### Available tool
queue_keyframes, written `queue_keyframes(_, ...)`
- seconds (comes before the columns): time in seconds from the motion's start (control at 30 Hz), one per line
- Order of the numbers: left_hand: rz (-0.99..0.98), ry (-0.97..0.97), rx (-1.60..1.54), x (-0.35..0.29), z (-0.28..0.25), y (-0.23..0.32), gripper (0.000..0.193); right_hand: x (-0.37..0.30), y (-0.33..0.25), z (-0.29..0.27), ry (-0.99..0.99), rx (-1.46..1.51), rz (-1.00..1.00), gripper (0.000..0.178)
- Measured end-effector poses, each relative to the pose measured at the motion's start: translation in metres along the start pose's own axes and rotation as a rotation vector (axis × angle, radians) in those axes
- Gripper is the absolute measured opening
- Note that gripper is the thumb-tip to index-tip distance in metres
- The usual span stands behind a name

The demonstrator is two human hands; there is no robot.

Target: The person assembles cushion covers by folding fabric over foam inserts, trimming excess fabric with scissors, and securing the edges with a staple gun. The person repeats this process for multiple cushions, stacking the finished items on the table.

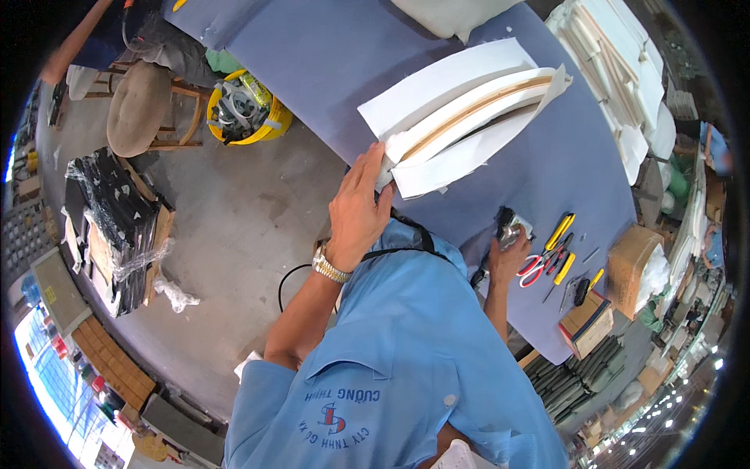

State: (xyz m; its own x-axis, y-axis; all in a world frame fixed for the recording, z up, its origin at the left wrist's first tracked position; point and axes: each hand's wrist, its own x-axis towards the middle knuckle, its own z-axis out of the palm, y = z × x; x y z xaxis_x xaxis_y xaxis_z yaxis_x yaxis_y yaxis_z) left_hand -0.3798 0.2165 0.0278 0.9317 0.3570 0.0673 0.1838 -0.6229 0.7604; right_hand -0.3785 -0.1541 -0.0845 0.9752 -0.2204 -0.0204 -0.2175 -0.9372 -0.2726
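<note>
A curved wooden frame piece (469, 117) lies on the table among strips of white padding, its bare wood edge showing along the middle. My left hand (363, 199) grips its near left end, fingers fairly straight along one side and thumb on the other. A white padding strip (445, 86) stands out on the far side, and another white flap (449, 168) spreads on the near side. Farther right, close to the table's front edge, my right hand (508, 256) is closed around a black and silver tool (512, 225) that looks like a staple gun. My fingers partly cover it.
Red-handled scissors (532, 270) and yellow-handled tools (560, 232) lie right of my right hand on the blue-grey table (312, 74). Beyond them stand cardboard boxes (631, 262). Left of the table are a yellow basket (273, 125), a stool (139, 109) and a wrapped stack of panels (117, 227).
</note>
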Motion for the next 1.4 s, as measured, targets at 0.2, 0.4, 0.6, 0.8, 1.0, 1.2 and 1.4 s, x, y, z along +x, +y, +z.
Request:
queue_keyframes(0.2, -0.172, -0.066, -0.431, -0.001, -0.003, 0.012, 0.059, -0.008, 0.016, 0.01, -0.022, 0.03, 0.017, 0.098)
queue_keyframes(0.4, -0.015, 0.094, -0.073, -0.01, 0.022, 0.014, 0.065, 0.007, 0.0, -0.054, -0.155, 0.687, 0.278, 0.078)
queue_keyframes(0.6, 0.03, 0.076, -0.1, -0.016, 0.03, 0.004, 0.069, -0.007, -0.111, -0.124, -0.178, 0.791, 0.162, 0.049)
queue_keyframes(0.8, 0.052, 0.12, -0.101, -0.013, 0.031, -0.01, 0.07, -0.014, -0.168, -0.136, -0.383, 0.813, -0.304, 0.044)
queue_keyframes(1.0, 0.087, 0.052, -0.131, -0.009, 0.024, -0.012, 0.059, -0.006, -0.192, -0.111, -0.556, 0.813, -0.432, 0.033)
queue_keyframes(1.2, 0.132, 0.109, -0.156, -0.006, 0.024, -0.019, 0.056, -0.006, -0.207, -0.108, -0.606, 0.811, -0.481, 0.033)
queue_keyframes(1.4, 0.096, 0.086, -0.204, 0.0, 0.021, -0.017, 0.058, -0.005, -0.207, -0.096, -0.576, 0.794, -0.53, 0.037)
